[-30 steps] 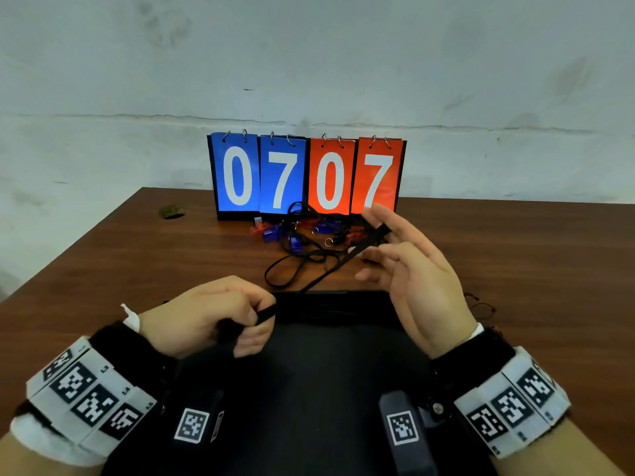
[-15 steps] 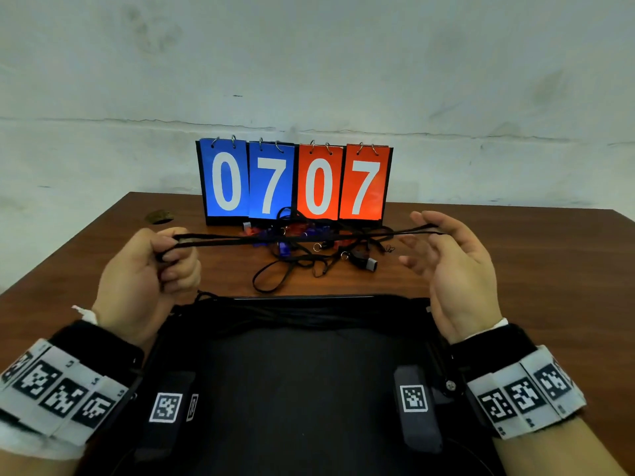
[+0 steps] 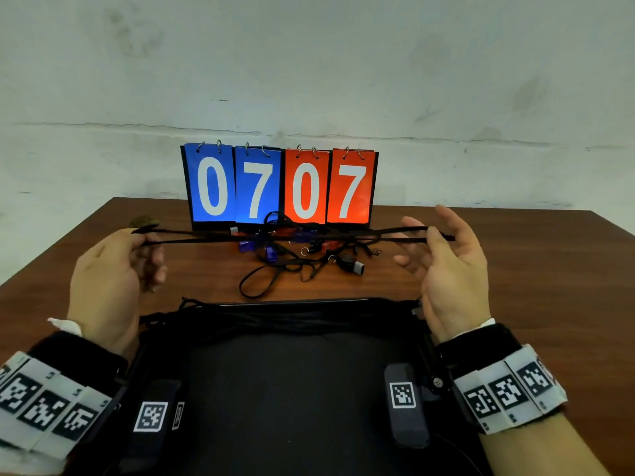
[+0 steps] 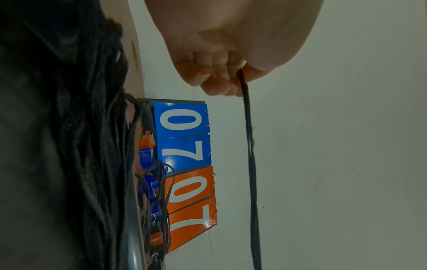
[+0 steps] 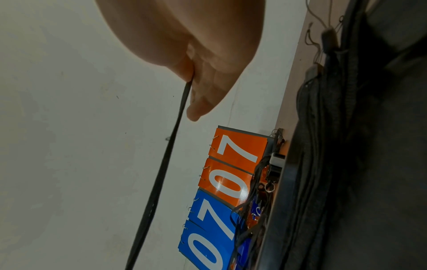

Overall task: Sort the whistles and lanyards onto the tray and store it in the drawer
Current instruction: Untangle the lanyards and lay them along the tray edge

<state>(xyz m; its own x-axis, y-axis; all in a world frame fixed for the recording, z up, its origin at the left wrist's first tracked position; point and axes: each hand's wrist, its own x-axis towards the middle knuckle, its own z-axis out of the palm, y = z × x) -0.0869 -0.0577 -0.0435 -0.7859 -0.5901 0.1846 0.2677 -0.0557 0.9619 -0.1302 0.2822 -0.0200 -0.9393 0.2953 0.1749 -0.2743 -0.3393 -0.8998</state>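
you hold one black lanyard (image 3: 213, 240) pulled taut in the air. its long axis runs level from left to right, in front of the scoreboard (image 3: 280, 187) and above the pile of whistles (image 3: 271, 250) on the table (image 3: 532, 276). your left hand (image 3: 110, 280) has its fingers curled in, pinching the left end against the thumb. your right hand (image 3: 450, 269) pinches the right end between thumb and forefinger, with the other fingers loosely spread. its doubled strands run nearly parallel between your hands. the bundled lanyards (image 3: 275, 319) lie along the far edge of the black tray (image 3: 292, 407), also lengthwise left to right.
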